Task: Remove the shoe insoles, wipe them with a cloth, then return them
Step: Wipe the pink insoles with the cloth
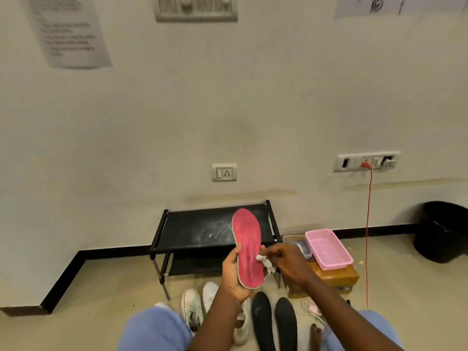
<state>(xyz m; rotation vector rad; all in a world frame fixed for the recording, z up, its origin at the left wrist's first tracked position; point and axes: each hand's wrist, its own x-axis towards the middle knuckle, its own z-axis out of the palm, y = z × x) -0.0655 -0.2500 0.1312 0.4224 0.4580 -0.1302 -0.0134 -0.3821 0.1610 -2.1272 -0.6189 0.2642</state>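
While my knees are framing two dark insoles (274, 323) and white sneakers (193, 309) lying on the floor, my left hand (234, 273) is gripping the pink insole (248, 247) upright by its heel end, fingers wrapped round its edge. My right hand (288, 262) is pinching a small white cloth (266, 263) against the insole's right edge. Beyond, a black shoe rack (202, 229) and pink tray (328, 249) are sitting by the wall, whose posted notice (69, 31) is blurring past reading.

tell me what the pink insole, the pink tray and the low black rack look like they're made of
Pink insole: looks like foam under a matte fabric-like face, with a pale edge showing round its rim.
Pink tray: probably plastic, smooth, slightly translucent, moulded rim.
Black rack: seemingly metal tubes with dark joints; the shelf looks like a matte stretched sheet, scuffed whitish.
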